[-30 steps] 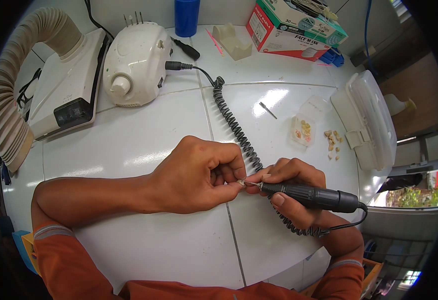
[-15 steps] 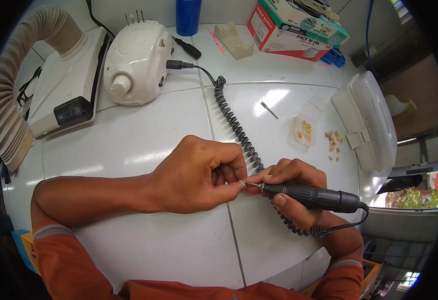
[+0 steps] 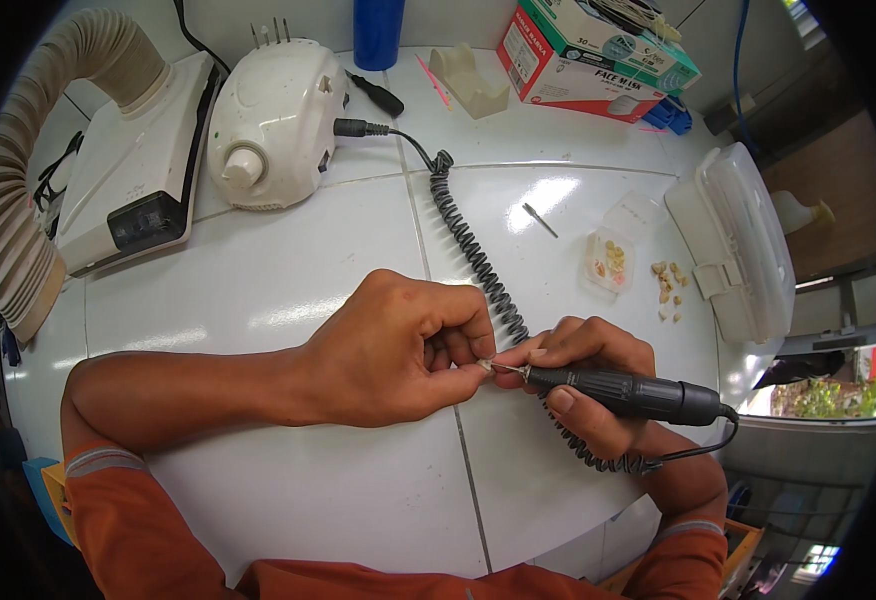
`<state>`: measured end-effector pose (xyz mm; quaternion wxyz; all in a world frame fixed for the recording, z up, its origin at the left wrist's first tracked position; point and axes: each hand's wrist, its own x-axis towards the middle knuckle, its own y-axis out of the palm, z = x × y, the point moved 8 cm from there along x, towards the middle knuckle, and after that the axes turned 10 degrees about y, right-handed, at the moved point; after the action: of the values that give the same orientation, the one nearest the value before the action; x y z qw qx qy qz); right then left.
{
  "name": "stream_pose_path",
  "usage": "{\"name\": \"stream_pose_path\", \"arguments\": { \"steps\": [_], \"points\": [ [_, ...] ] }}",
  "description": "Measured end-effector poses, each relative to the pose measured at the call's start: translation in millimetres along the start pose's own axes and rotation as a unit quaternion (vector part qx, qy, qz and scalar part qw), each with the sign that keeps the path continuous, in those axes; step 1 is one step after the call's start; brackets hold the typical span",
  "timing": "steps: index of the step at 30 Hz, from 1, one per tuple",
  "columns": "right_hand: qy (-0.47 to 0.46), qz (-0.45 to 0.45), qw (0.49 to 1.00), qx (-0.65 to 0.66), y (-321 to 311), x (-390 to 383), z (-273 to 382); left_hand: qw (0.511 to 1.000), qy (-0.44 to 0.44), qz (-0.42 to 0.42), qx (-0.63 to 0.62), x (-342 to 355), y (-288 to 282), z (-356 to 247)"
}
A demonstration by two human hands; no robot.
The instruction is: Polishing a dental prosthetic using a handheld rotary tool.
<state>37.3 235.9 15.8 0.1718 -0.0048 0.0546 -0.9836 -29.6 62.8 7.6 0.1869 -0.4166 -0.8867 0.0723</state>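
One small pale piece sits pinched at the fingertips of the left hand; the right hand grips one black rotary handpiece, its single bit at the piece, contact too small to confirm. The step looks like fine shaping; the next move seems to call for a steady pinch. Outward: one coiled cord, one loose bit, one clear box, one control unit bearing three upright pins. Yellowish bits beside the box defy exact counting.

The left hand pinches a small pale piece between thumb and forefinger. The right hand grips a black rotary handpiece, its thin tip at the piece.
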Motion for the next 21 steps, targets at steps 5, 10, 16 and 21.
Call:
{"name": "stream_pose_path", "arguments": {
  "steps": [5,10,16,21],
  "points": [
    [0.003,-0.004,1.0,0.005,0.3,0.0,-0.8,1.0,0.006,-0.002,0.005,0.4,-0.4,-0.2],
    [0.008,-0.005,1.0,0.005,-0.3,-0.4,-1.3,1.0,-0.002,0.001,0.005,0.3,-0.4,-0.5],
    [0.01,-0.003,1.0,0.007,0.3,-0.2,-0.3,1.0,0.007,-0.004,0.006,0.3,-0.2,0.0],
    [0.001,0.001,1.0,0.003,0.8,0.6,0.9,1.0,0.007,-0.004,0.008,0.3,-0.2,-0.3]
  ]
}}
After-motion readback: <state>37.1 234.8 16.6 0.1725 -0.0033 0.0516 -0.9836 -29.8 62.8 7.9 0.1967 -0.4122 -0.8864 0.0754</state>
